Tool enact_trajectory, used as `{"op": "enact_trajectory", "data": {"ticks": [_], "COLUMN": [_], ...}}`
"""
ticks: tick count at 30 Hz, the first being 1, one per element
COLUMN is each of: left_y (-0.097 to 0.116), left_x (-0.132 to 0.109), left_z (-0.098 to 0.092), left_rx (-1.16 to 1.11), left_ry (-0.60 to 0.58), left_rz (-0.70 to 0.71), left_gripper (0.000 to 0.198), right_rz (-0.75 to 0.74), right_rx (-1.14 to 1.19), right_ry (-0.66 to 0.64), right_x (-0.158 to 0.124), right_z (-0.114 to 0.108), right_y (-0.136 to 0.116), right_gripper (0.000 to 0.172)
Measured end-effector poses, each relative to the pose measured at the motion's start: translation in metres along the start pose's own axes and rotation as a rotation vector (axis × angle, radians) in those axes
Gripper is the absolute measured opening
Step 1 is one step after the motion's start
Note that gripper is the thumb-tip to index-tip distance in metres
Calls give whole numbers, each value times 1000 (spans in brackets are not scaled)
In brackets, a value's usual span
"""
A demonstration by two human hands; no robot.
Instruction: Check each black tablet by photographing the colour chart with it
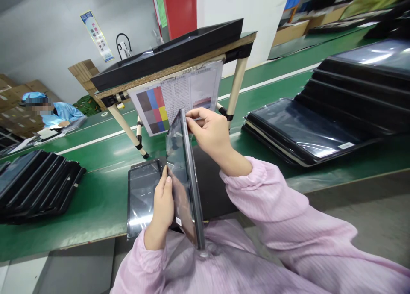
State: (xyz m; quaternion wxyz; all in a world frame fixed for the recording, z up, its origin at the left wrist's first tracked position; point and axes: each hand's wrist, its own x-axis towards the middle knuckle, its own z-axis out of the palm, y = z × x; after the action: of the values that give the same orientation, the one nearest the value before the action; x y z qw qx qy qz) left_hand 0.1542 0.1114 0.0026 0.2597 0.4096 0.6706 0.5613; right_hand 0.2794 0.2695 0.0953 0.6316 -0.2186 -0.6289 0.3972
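I hold a dark tablet [185,174] on edge, upright in front of me, its glossy face turned left. My left hand [163,206] grips its lower left side with the fingers wrapped against the face. My right hand [209,133] is at the top far corner, fingers pinched on the edge, apparently on a thin film or tab. Another tablet in a clear bag [142,195] lies flat on the green belt [96,200] just left of my left hand.
A small stand [179,67] with a black tray and a colour chart sheet [179,97] straddles the belt ahead. Stacks of black tablets lie at left [35,185] and right [323,127]. A person in blue [54,112] works far left.
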Motion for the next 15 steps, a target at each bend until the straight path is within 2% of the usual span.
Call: {"op": "enact_trajectory", "data": {"ticks": [5, 9, 12, 15], "left_y": [0, 1, 3, 6], "left_x": [2, -1, 0, 6], "left_z": [-2, -2, -4, -8], "left_rx": [49, 70, 46, -6], "left_ry": [8, 43, 74, 110], "left_rz": [3, 30, 72, 101], "left_gripper": [56, 58, 60, 65], "right_rz": [-7, 197, 356, 373], "right_rx": [-45, 150, 326, 477], "right_ry": [33, 87, 40, -5], "right_x": [2, 8, 10, 3], "right_z": [-1, -1, 0, -1], "right_y": [2, 7, 7, 5], "right_gripper": [6, 26, 39, 44]}}
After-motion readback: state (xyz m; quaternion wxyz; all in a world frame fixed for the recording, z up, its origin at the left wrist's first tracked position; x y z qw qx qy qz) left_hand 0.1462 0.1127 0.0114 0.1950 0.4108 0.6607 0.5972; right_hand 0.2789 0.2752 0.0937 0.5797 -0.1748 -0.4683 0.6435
